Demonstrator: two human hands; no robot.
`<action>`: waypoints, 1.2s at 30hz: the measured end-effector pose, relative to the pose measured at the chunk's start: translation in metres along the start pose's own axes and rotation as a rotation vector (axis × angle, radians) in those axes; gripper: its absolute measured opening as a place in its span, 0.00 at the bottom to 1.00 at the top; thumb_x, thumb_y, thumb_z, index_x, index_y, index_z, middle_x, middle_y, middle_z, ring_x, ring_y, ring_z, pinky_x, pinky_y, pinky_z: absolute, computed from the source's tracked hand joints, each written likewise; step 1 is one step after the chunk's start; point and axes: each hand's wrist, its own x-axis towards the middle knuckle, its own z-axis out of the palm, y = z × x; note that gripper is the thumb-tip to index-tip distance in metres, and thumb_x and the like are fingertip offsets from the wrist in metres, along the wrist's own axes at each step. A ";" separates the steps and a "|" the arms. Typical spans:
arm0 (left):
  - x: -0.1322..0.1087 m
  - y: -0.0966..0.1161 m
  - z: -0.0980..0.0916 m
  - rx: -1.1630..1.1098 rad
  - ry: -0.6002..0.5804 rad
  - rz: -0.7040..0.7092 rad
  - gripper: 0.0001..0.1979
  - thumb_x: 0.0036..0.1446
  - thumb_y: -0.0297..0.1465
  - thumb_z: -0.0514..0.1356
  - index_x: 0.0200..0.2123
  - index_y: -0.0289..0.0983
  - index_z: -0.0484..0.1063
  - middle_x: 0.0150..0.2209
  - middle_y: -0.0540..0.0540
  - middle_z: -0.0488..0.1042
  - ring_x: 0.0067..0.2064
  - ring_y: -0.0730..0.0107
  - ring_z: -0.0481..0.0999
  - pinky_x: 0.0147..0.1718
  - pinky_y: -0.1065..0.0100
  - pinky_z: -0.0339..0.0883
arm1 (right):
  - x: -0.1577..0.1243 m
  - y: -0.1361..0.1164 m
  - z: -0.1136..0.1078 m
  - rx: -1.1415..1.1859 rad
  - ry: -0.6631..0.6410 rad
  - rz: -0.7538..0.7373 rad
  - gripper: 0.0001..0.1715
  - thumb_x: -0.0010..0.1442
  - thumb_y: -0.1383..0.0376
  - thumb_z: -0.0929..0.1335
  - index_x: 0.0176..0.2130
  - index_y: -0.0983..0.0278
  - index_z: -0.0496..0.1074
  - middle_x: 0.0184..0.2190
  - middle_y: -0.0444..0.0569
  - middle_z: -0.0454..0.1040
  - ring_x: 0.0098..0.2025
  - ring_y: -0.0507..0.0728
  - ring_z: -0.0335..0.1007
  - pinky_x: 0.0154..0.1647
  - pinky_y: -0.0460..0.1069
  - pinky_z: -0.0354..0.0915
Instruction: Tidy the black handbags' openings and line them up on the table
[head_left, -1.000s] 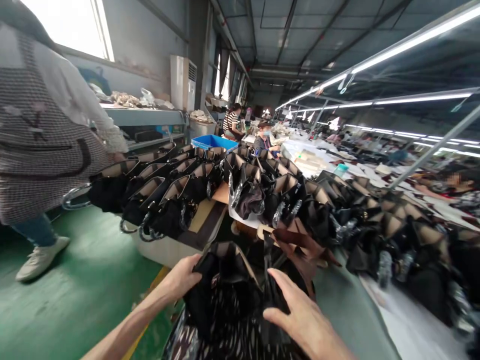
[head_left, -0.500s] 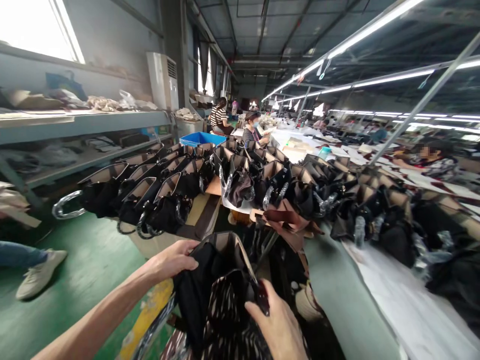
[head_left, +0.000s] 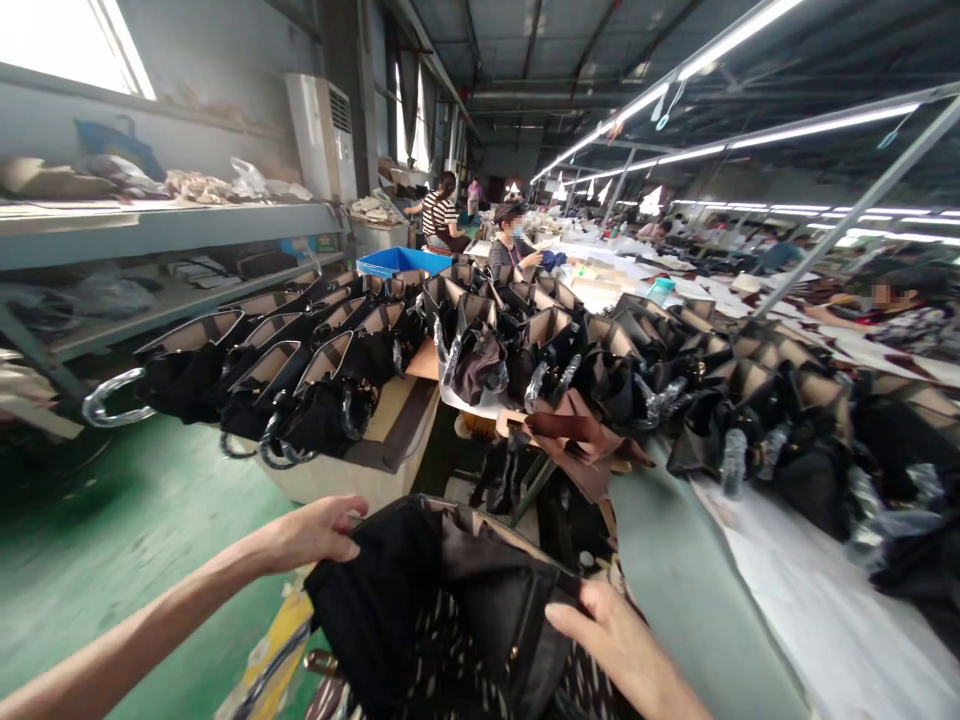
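A black handbag (head_left: pixel 405 580) with a beige lining edge lies spread across my lap, over dark patterned cloth. My left hand (head_left: pixel 319 532) grips its upper left corner between thumb and fingers. At the right edge of the bag, my right hand (head_left: pixel 611 630) is closed, its thumb on the near side and the other fingers mostly hidden behind the fabric. A small metal piece shows on the bag's dark panel. A wrapped handle (head_left: pixel 274 665) hangs at the lower left.
Rows of black bags (head_left: pixel 262 385) with plastic-wrapped handles cover the tables ahead. Brown pieces (head_left: pixel 574 440) hang beyond my lap. A grey-green tabletop (head_left: pixel 675 540) runs along my right, and a blue bin (head_left: pixel 405 262) stands farther back. Several people work in the distance.
My hands have moved apart, stretching the bag's opening wider and lower. The leg and shoe at the left have left the view. The view has shifted slightly.
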 end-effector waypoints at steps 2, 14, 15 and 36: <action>0.005 -0.001 -0.001 0.215 0.102 0.008 0.29 0.37 0.29 0.53 0.49 0.34 0.61 0.34 0.48 0.73 0.37 0.62 0.72 0.32 0.69 0.64 | -0.001 -0.004 -0.001 -0.010 -0.035 0.001 0.17 0.51 0.54 0.64 0.26 0.66 0.70 0.24 0.43 0.69 0.31 0.54 0.64 0.30 0.45 0.58; 0.020 0.071 0.055 0.737 0.172 0.792 0.17 0.49 0.22 0.53 0.42 0.41 0.69 0.50 0.47 0.64 0.53 0.66 0.61 0.54 0.66 0.52 | -0.004 -0.020 0.002 -0.008 -0.094 0.002 0.16 0.50 0.55 0.64 0.27 0.66 0.70 0.22 0.41 0.66 0.29 0.53 0.59 0.31 0.45 0.57; 0.026 0.071 0.058 0.743 0.159 0.805 0.16 0.49 0.22 0.54 0.41 0.40 0.69 0.50 0.47 0.64 0.52 0.66 0.61 0.54 0.66 0.54 | -0.004 -0.021 0.002 -0.002 -0.102 0.006 0.16 0.50 0.55 0.64 0.27 0.66 0.70 0.22 0.41 0.66 0.28 0.53 0.59 0.31 0.45 0.56; 0.076 0.072 0.069 0.487 0.044 0.651 0.07 0.51 0.27 0.55 0.25 0.35 0.72 0.35 0.48 0.73 0.38 0.70 0.70 0.39 0.73 0.59 | 0.003 -0.009 -0.004 -0.132 -0.045 -0.004 0.10 0.50 0.60 0.64 0.33 0.62 0.70 0.28 0.42 0.72 0.33 0.54 0.65 0.32 0.44 0.58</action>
